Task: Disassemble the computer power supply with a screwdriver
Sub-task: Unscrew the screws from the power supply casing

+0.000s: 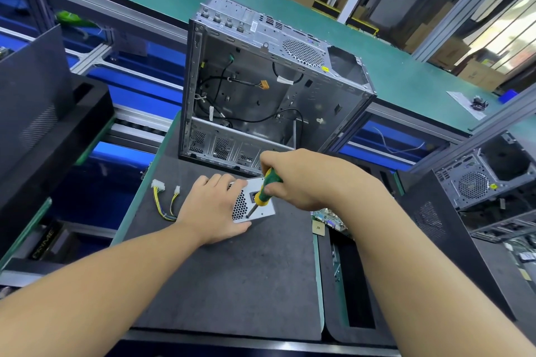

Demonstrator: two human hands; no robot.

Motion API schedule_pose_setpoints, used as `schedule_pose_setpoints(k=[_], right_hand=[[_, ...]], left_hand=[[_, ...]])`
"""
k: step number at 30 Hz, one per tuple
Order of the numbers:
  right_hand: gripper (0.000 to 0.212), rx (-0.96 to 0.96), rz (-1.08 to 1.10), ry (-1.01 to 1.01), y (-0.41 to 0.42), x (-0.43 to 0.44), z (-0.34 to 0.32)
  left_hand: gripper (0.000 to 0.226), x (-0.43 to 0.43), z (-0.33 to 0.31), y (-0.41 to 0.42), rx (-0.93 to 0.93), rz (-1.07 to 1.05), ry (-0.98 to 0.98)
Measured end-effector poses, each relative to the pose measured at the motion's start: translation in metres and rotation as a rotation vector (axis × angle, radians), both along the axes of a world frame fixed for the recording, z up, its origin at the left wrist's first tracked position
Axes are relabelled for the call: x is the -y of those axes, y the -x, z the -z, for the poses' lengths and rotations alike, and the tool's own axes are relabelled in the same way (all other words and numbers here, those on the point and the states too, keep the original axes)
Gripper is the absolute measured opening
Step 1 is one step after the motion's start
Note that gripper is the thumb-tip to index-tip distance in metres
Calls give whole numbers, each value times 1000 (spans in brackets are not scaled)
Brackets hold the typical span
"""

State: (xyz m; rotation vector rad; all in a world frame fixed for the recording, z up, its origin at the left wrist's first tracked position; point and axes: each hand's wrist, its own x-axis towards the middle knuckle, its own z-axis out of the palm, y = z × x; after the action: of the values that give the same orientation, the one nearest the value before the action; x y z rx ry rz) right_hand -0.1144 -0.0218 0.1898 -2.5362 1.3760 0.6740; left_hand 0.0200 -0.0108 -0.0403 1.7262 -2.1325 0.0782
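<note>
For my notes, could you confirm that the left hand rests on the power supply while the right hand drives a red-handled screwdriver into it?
Not quite: the screwdriver has a green and yellow handle, not a red one, as the head view shows. The left hand does rest on the power supply while the right hand grips the screwdriver, tip on its face.

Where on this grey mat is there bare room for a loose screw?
The near half of the mat, between the two forearms and below the power supply, is bare. The far half is crowded: computer case, cables, left hand on the power supply, right hand with screwdriver.
</note>
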Motion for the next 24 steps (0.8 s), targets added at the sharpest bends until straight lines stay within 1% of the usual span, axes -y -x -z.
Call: schedule_pose_setpoints(k=[3,11,14,16,18,20,21,22,24], right_hand=[[15,12,-36,-16,1,1,0],[25,48,-106,16,2,2,0],[25,53,-95,14,2,2,-3],[22,94,-24,-50,2,0,-4],[14,147,92,-143,0,-5,-3],[32,149,222,-169,-2,-8,-1],[38,122,259,-140,-3,-8,0],[40,85,257,-87,-4,-7,1],[34,4,173,27,-5,-5,3]], left_hand=[[83,0,0,0,-5,4,-6],[83,0,-1,-1,-8,8,-2],[82,0,0,-1,-17,12,12],[82,1,1,-1,-17,13,14],[81,1,2,0,-20,11,24],[78,1,2,1,-19,10,34],[78,1,2,1,-15,7,34],[79,1,2,0,-11,3,28],[82,1,3,0,-8,0,14]])
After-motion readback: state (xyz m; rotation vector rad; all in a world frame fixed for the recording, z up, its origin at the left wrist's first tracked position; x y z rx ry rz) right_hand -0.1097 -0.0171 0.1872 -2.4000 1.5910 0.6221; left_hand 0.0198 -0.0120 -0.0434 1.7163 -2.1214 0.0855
